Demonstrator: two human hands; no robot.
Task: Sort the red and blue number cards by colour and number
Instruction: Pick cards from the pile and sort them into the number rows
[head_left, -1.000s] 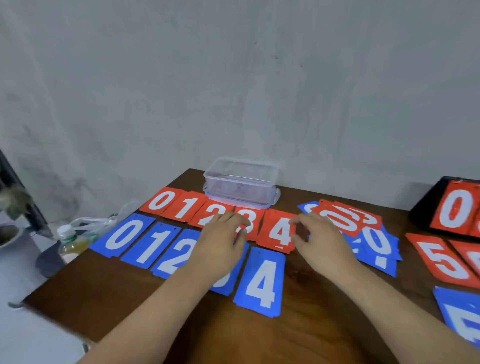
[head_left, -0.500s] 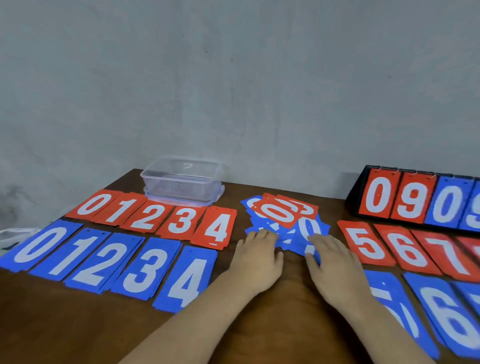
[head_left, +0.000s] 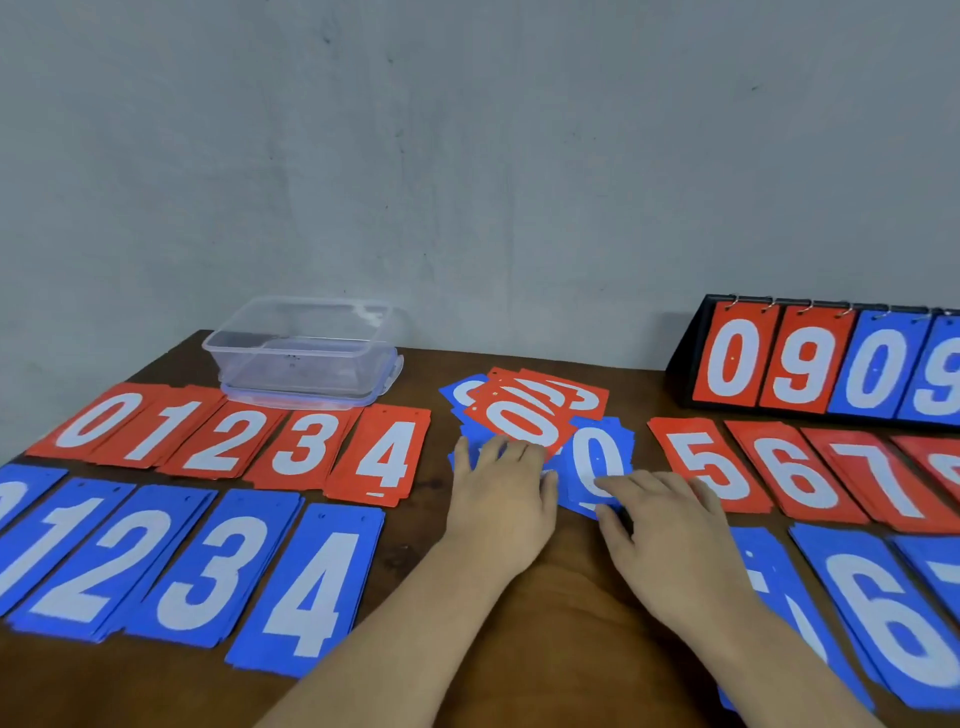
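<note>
A grey plastered wall (head_left: 467, 156) is seen behind a brown wooden table (head_left: 561, 623), on which the number cards are laid out. On the left half, a row of red stacks (head_left: 244, 441) marked 0 to 4 is set out farther back, and a row of blue stacks (head_left: 208, 566) with the same numbers is placed in front of it, its 0 cut by the edge of the view. On the right half, red stacks (head_left: 789, 473) marked 5, 6 and 7 are lined up, with blue stacks (head_left: 883, 613) in front of them; a 6 is readable there.

A black flip scoreboard (head_left: 810, 358) is stood at the far right by the wall, showing red 0 and 9 and blue 0 and 9. A clear plastic container (head_left: 306, 353) is placed on its lid behind the red 2 and 3.

Between the two halves an unsorted pile (head_left: 535, 415) of red and blue cards is heaped loosely. The left hand (head_left: 501, 499) is laid flat with straight fingers on the pile's near edge, nothing being gripped. The right hand (head_left: 670, 535) is stretched out flat, its fingertips touching the near end of a blue 0 card (head_left: 597, 457) at the pile's right side; nothing is clasped.
</note>
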